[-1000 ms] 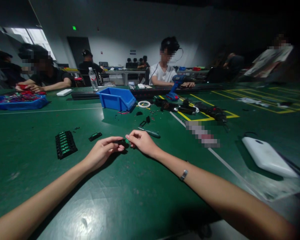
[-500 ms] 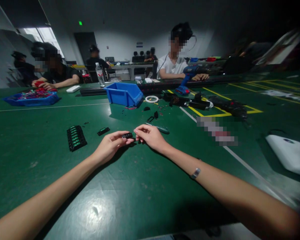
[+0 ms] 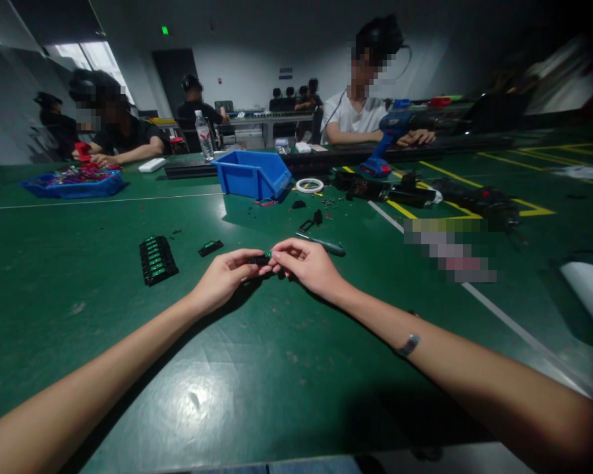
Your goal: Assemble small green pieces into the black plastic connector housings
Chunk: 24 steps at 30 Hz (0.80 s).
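Between thumb and fingers, my left hand (image 3: 227, 275) grips a small black plastic housing (image 3: 258, 261) just above the green tabletop. My right hand (image 3: 306, 264) is closed in a pinch on a small green circuit board (image 3: 268, 254), which meets the housing's right end; whether it sits inside is hidden by the fingertips. To the left lies a row of several black housings with green boards (image 3: 158, 259). One more black housing with a green board (image 3: 211, 247) lies alone, nearer my left hand. A screwdriver with a dark green handle (image 3: 329, 246) rests just behind my right hand.
Beyond my hands stand a blue bin (image 3: 250, 176), a white ring (image 3: 309, 185) and loose black parts (image 3: 306, 225). A blue cordless drill (image 3: 378, 161) stands back right. A blue tray of red parts (image 3: 74, 184) is far left, before a co-worker (image 3: 123, 131). Another person sits opposite.
My right hand has brought the green board against the black housing, and the hands are closer together. The whole view has shifted slightly; the parts on the table stay put.
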Tool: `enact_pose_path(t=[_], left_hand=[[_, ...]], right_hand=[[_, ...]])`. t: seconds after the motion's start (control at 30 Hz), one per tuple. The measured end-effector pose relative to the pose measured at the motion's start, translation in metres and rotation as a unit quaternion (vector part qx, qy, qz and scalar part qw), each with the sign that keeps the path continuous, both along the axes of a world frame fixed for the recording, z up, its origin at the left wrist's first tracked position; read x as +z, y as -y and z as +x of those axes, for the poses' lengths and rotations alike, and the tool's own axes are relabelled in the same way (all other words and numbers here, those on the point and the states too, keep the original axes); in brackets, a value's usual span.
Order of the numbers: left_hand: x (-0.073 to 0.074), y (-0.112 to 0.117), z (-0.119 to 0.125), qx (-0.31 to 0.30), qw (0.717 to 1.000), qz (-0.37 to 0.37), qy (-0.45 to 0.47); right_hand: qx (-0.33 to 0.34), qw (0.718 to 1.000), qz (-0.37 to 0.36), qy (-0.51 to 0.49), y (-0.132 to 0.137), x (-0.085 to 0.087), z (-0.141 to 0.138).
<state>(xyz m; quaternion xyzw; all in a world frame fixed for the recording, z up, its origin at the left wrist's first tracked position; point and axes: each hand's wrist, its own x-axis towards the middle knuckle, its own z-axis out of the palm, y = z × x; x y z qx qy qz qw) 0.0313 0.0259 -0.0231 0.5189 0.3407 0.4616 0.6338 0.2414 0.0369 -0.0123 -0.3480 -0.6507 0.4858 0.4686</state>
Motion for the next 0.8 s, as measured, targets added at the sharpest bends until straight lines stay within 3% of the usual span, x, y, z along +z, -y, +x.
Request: enact_pose_path(t=[0.33, 0.8], left_hand=[[-0.0048, -0.0011, -0.0049, -0.032, 0.998, 0.036, -0.042], [-0.0020, 0.0015, -0.0042, -0.037, 0.998, 0.035, -0.048]], right_hand=[[0.025, 0.999, -0.042, 0.010, -0.0005, -0.0031, -0.0011], [0.032, 0.998, -0.038, 0.042, 0.0009, -0.0012, 0.0006]])
